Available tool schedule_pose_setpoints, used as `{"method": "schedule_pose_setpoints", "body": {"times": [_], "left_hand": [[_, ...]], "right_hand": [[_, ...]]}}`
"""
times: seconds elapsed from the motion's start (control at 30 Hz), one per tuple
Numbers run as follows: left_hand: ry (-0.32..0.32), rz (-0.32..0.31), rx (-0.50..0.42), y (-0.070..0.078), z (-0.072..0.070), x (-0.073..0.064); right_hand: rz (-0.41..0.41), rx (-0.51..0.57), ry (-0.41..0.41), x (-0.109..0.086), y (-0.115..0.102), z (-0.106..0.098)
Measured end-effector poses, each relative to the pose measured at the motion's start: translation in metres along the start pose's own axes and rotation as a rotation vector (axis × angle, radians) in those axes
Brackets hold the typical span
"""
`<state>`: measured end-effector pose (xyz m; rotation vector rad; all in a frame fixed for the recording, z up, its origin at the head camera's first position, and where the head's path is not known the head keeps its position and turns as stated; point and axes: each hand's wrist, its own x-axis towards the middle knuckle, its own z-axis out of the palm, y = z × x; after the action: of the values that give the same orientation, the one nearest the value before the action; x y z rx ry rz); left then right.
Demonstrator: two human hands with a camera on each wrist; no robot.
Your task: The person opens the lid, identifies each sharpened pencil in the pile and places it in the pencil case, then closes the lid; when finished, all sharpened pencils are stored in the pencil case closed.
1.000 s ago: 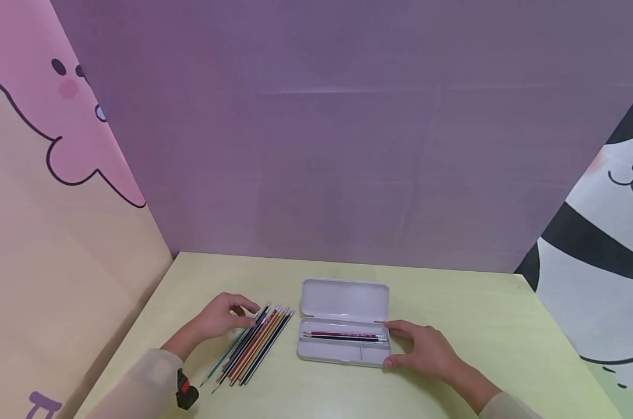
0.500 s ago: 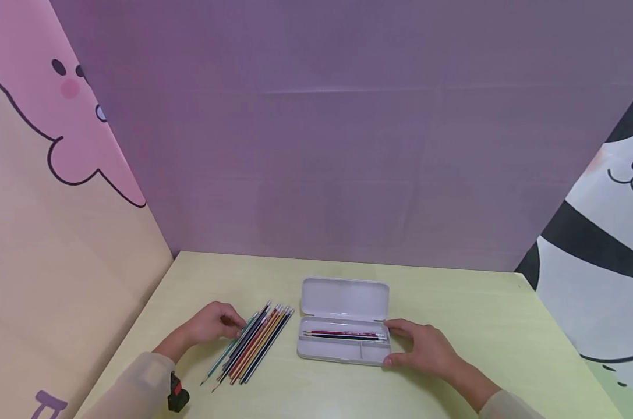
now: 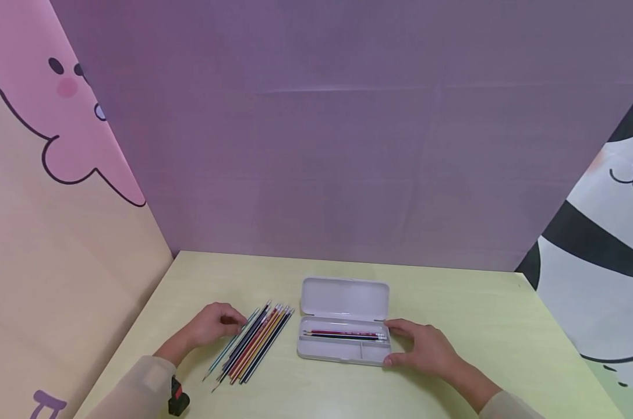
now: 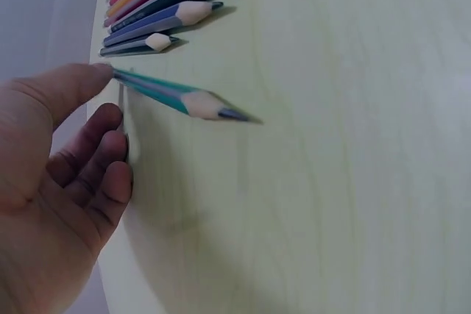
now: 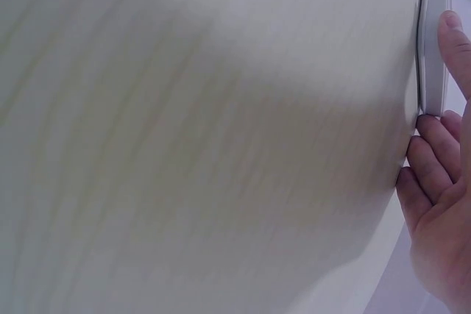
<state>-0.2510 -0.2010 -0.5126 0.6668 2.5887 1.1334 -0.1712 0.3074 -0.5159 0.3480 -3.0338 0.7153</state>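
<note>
My left hand (image 3: 215, 323) is at the left side of a loose bundle of pencils (image 3: 258, 346) and pinches a green pencil (image 4: 165, 95). In the left wrist view the thumb lies on that pencil's far part, its sharpened tip points away from the hand, and the index finger is hidden. An open white pencil case (image 3: 329, 350) stands right of the bundle, its lid (image 3: 345, 299) tipped back. In its long compartment lie a red pencil (image 3: 342, 333) and a dark pencil (image 3: 342, 337). My right hand (image 3: 426, 349) grips the case's right end between thumb and fingers.
The pale yellow table (image 3: 452, 302) backs onto a purple panel (image 3: 347, 145). Side panels carry a pink cartoon figure (image 3: 28, 70) on the left and a panda (image 3: 604, 250) on the right. A black and red device (image 3: 178, 398) sits at the left cuff.
My left hand has moved left and toward me, from above the bundle to the green pencil at its edge. That pencil has shifted slightly. The right hand and case have stayed put.
</note>
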Motion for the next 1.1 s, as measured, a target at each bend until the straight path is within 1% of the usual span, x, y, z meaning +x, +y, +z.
{"method": "schedule_pose_setpoints", "body": {"times": [0.13, 0.23, 0.47, 0.53, 0.63, 0.73, 1.0, 1.1], "left_hand": [[0.004, -0.007, 0.037, 0.0022, 0.0015, -0.0001], [0.012, 0.001, 0.066, 0.0029, 0.002, -0.0004], [0.033, 0.053, 0.109, 0.0014, 0.0043, 0.0004], [0.032, 0.046, 0.12, 0.0008, 0.005, 0.0008], [0.017, 0.02, 0.101, 0.0016, 0.0052, 0.0006], [0.015, 0.008, 0.088, 0.0024, 0.0047, -0.0004], [0.078, -0.009, 0.103, -0.0008, 0.0056, 0.0], [0.097, -0.013, 0.092, -0.0005, 0.0057, -0.0001]], "right_hand": [[-0.007, 0.001, 0.007, 0.0004, 0.0007, 0.0002], [-0.018, 0.0, 0.015, 0.0014, 0.0016, 0.0009], [-0.019, 0.005, 0.015, 0.0016, 0.0017, 0.0009], [-0.017, 0.008, 0.012, 0.0009, 0.0015, 0.0005], [-0.015, 0.016, 0.009, 0.0004, 0.0016, 0.0006], [-0.017, 0.014, 0.007, 0.0004, 0.0018, 0.0009], [-0.006, 0.016, -0.001, 0.0006, 0.0013, 0.0009], [-0.005, 0.015, -0.003, 0.0003, 0.0008, 0.0002]]}}
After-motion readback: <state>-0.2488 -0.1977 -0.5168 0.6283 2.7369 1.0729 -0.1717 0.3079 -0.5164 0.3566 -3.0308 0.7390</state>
